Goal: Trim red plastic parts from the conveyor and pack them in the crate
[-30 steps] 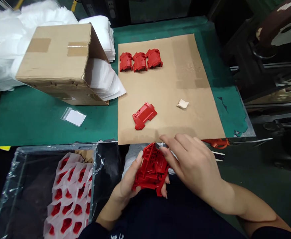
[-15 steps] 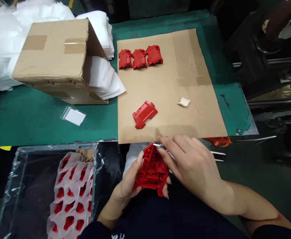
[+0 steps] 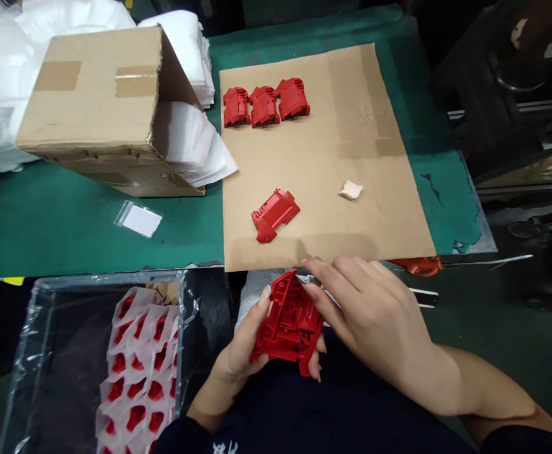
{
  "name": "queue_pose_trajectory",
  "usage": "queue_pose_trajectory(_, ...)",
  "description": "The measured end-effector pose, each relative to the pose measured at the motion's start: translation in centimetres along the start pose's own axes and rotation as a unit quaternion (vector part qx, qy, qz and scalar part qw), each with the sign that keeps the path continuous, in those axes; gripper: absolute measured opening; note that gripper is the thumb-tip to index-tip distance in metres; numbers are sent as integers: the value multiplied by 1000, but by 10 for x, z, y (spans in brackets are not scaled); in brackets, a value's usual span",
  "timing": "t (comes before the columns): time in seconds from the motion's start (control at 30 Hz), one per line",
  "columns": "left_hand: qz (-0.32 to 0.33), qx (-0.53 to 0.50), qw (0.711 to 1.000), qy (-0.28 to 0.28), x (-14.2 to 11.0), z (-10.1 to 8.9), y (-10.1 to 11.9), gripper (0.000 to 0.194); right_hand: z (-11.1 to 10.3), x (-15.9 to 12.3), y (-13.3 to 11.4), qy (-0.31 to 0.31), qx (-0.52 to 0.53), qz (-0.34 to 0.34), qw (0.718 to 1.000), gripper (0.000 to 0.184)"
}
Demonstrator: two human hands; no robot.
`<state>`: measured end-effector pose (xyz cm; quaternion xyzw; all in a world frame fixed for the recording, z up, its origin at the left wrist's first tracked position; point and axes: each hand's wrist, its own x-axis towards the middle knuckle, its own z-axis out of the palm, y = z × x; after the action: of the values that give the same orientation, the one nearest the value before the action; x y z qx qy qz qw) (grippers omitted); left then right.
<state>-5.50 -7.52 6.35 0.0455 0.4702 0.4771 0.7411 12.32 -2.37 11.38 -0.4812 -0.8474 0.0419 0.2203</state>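
Observation:
My left hand (image 3: 245,343) grips a red plastic housing (image 3: 288,321) from below, over my lap, near the table's front edge. My right hand (image 3: 370,315) is closed in a pinch on a small metal blade (image 3: 304,277) whose tip rests on the housing's upper right edge. Another red housing part (image 3: 275,214) lies flat on the brown cardboard sheet (image 3: 351,113). Three more red parts (image 3: 264,104) stand in a row at the sheet's far left.
An open cardboard box (image 3: 96,107) with white foam sheets (image 3: 191,142) lies on the green table (image 3: 68,227). A small clear bag (image 3: 138,219) and a beige scrap (image 3: 350,189) lie nearby. A plastic-lined crate (image 3: 106,359) holds several wrapped red parts. An orange tool (image 3: 418,266) sits at the table's edge.
Both hands hold the same grip on the housing and blade with only slight shifts; the view has tilted, so the table items sit slightly higher in the picture.

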Motion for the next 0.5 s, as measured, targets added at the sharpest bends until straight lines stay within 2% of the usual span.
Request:
queue_pose_trajectory(0.1, -34, 31, 999, -24, -1, 11, 7, 46, 2, 2, 5, -1, 9, 15, 1000, 28)
queue_pose_trajectory(0.2, -65, 38, 994, -77, 0, 18, 14, 50, 14, 5, 27, -7, 1, 77, 997, 38)
queue_pose_trajectory(0.27, -93, 25, 985, -142, 4, 21, 17, 62, 28, 8, 54, -30, -43, 157, 986, 44)
queue_pose_trajectory(0.33, -126, 11, 972, -199, 7, 24, 18, 72, 44, 11, 89, -58, -98, 246, 963, 45)
queue_pose_trajectory(0.43, -155, 15, 965, -211, 10, 22, 19, 76, 61, 21, 143, -76, -148, 325, 931, 42)
queue_pose_trajectory(0.5, -162, 34, 965, -202, 8, 12, 17, 76, 65, 31, 167, -85, -167, 325, 927, 40)
